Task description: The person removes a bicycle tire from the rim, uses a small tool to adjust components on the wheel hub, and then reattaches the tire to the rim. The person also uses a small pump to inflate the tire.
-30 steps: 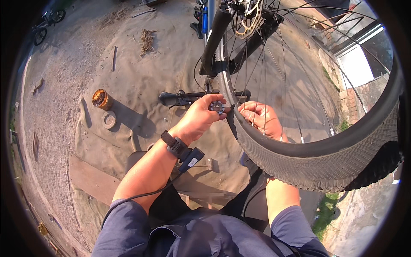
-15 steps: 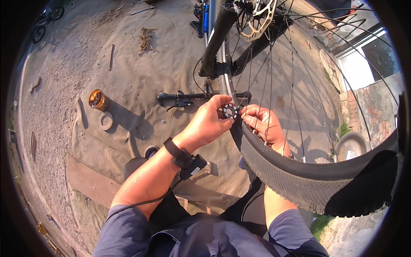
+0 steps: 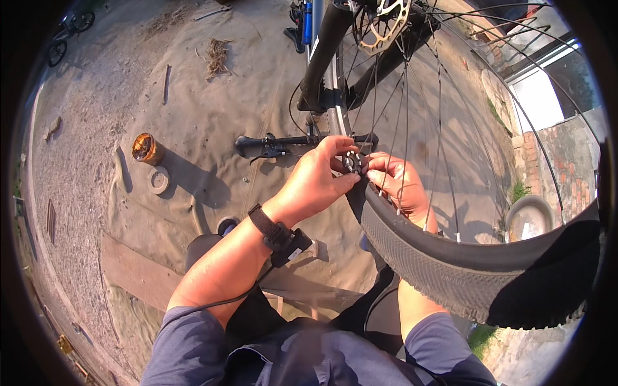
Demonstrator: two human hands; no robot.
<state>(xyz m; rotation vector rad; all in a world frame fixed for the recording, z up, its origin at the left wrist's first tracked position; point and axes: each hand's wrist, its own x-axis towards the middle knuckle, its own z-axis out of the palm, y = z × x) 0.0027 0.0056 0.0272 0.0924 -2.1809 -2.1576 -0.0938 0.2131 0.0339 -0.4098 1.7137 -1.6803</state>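
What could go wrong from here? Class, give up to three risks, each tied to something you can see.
The left grip pinches a small round tool, which might slip and drop. The right grip is close beside the wheel, so a turn could perhaps catch the fingers. The orange jar looks open on the ground sheet, so a foot might tip it.

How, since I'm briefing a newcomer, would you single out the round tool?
Find the big bicycle wheel. At its left, the left hand holds the round tool. Unlike the larger brake disc above, it's dark with pale marks around its edge.
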